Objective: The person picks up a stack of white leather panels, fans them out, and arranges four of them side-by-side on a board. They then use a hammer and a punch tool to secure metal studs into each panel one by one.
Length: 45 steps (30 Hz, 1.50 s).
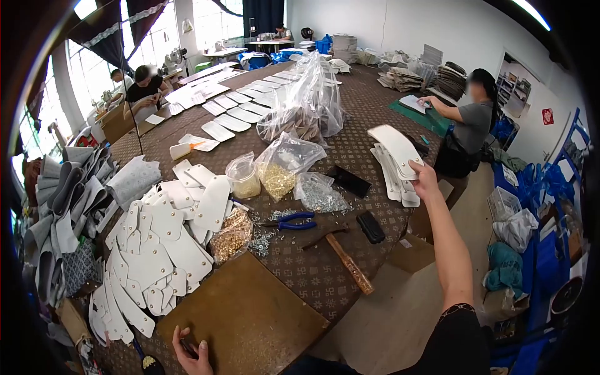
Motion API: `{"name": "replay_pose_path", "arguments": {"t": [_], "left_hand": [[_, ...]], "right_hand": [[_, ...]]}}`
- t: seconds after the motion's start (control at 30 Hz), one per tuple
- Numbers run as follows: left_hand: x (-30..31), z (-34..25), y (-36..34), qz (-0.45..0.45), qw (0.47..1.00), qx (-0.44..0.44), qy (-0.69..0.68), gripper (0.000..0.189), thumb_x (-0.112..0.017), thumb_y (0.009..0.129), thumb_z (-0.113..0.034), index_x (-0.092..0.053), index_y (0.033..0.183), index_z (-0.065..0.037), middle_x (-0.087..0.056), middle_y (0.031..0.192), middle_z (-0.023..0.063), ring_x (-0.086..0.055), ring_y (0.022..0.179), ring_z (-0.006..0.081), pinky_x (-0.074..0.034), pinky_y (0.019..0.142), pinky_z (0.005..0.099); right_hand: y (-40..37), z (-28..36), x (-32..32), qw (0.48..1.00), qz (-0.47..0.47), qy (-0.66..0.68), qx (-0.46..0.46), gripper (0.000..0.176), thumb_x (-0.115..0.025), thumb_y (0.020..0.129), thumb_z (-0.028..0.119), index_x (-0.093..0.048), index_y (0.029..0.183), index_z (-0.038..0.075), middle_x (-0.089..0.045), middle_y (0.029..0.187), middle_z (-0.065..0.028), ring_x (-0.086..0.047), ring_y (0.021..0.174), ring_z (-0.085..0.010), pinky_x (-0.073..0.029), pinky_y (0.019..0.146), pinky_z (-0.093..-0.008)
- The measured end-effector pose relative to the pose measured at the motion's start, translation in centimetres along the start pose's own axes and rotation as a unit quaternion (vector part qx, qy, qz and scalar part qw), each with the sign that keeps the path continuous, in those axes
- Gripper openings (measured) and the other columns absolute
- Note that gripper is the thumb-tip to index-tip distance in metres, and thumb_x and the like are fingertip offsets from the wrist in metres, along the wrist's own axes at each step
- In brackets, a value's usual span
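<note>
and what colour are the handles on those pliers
Blue; the pliers show best in the head view, lying near the hammer.

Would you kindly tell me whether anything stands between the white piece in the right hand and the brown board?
Yes: a flat black object and the hammer lie on the table between the white piece in the right hand and the brown board. Both lie low, so a raised piece could probably pass over.

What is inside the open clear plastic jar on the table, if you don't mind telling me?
The jar holds small gold-coloured pieces in its lower part. Their exact shape is too small to tell, and those deeper down are covered by the outer ones.
</note>
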<state>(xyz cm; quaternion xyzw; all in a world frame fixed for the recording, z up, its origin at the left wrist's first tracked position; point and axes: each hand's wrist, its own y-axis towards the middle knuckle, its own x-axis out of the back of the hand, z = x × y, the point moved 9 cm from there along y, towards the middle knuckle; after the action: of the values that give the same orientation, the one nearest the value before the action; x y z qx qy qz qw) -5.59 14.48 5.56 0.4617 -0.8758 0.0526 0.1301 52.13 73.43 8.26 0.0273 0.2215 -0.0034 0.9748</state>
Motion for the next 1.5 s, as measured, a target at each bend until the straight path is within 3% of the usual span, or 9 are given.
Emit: {"name": "replay_pose_path", "arguments": {"t": [0.13,0.2,0.3,0.5,0.53,0.6,0.9,1.0,1.5], "left_hand": [[-0.3,-0.9,-0.3,-0.011,0.999,0.024,-0.025,0.066,-0.071,0.098,-0.009,-0.042,0.156,-0.003,-0.056,0.134,0.0054,-0.047,0.087,0.009,-0.042,0.076,0.0273],[-0.8,-2.3,-0.5,-0.028,0.999,0.028,-0.037,0.065,-0.071,0.098,-0.008,-0.042,0.156,-0.003,-0.056,0.134,0.0058,-0.049,0.091,0.0099,-0.043,0.079,0.0277],[-0.1,-0.4,-0.3,-0.018,0.999,0.026,-0.017,0.065,-0.07,0.098,-0.006,-0.042,0.156,-0.002,-0.056,0.134,0.007,-0.052,0.1,0.0122,-0.044,0.088,0.0285],[-0.8,-1.1,-0.4,-0.009,0.999,0.008,-0.053,0.066,-0.07,0.098,-0.006,-0.041,0.156,0.0,-0.057,0.135,0.0091,-0.055,0.118,0.0161,-0.044,0.101,0.03],[-0.8,-0.9,-0.3,-0.002,0.999,0.004,-0.053,0.066,-0.07,0.098,-0.006,-0.041,0.156,0.0,-0.057,0.135,0.0096,-0.055,0.119,0.0166,-0.044,0.102,0.0305],[-0.8,-0.8,-0.3,-0.001,0.999,0.004,-0.044,0.065,-0.07,0.098,-0.006,-0.04,0.156,0.0,-0.057,0.135,0.0097,-0.055,0.12,0.0167,-0.044,0.102,0.0307],[-1.3,-1.4,-0.5,-0.009,0.999,0.019,-0.033,0.063,-0.068,0.099,-0.003,-0.042,0.156,-0.001,-0.057,0.133,0.0089,-0.055,0.117,0.0155,-0.044,0.099,0.0298],[-0.9,-0.6,-0.2,-0.008,1.0,0.016,-0.024,0.062,-0.068,0.098,-0.002,-0.042,0.155,-0.001,-0.058,0.131,0.0077,-0.055,0.105,0.0128,-0.045,0.09,0.0285],[-1.3,-1.8,-0.5,-0.007,0.999,0.031,-0.023,0.065,-0.069,0.095,0.0,-0.043,0.154,-0.002,-0.058,0.126,0.006,-0.05,0.092,0.0096,-0.044,0.079,0.0264]], "right_hand": [[2.4,-5.7,7.5,0.969,-0.165,-0.146,-0.108,0.044,-0.071,0.096,0.005,-0.058,0.135,-0.01,-0.07,0.123,-0.0188,-0.073,0.101,-0.0306,-0.061,0.087,-0.0449],[2.9,-5.5,6.5,0.975,-0.124,-0.16,-0.091,0.053,-0.075,0.092,0.009,-0.056,0.138,-0.01,-0.068,0.128,-0.0208,-0.071,0.108,-0.0307,-0.06,0.089,-0.046],[-0.7,0.1,3.3,0.811,-0.2,-0.55,-0.002,0.07,-0.082,0.084,0.019,-0.054,0.144,-0.005,-0.066,0.132,-0.0237,-0.069,0.114,-0.0331,-0.056,0.094,-0.0434],[-0.7,0.9,4.4,0.663,-0.198,-0.722,-0.01,0.094,-0.088,0.078,0.039,-0.045,0.151,-0.003,-0.063,0.14,-0.0238,-0.065,0.121,-0.0354,-0.052,0.103,-0.0425],[0.3,0.3,6.0,0.663,-0.199,-0.721,-0.01,0.094,-0.088,0.078,0.039,-0.045,0.151,-0.003,-0.063,0.14,-0.0238,-0.065,0.121,-0.0354,-0.052,0.103,-0.0425],[2.2,-3.4,8.3,0.827,-0.115,-0.545,-0.08,0.101,-0.09,0.076,0.045,-0.043,0.15,-0.004,-0.063,0.139,-0.0233,-0.064,0.124,-0.0353,-0.051,0.105,-0.0435],[2.9,-3.8,4.5,0.858,-0.034,-0.509,-0.054,0.101,-0.092,0.074,0.05,-0.049,0.141,-0.012,-0.065,0.131,-0.0266,-0.066,0.117,-0.0381,-0.053,0.099,-0.0512],[3.8,-4.4,4.5,0.852,-0.067,-0.474,-0.215,0.1,-0.094,0.071,0.051,-0.056,0.138,-0.014,-0.065,0.132,-0.0277,-0.064,0.119,-0.0427,-0.052,0.098,-0.0598],[9.3,-8.8,5.1,0.761,-0.027,-0.562,-0.321,0.118,-0.095,0.067,0.059,-0.041,0.16,0.01,-0.051,0.154,-0.027,-0.044,0.143,-0.0528,-0.036,0.108,-0.0787]]}}
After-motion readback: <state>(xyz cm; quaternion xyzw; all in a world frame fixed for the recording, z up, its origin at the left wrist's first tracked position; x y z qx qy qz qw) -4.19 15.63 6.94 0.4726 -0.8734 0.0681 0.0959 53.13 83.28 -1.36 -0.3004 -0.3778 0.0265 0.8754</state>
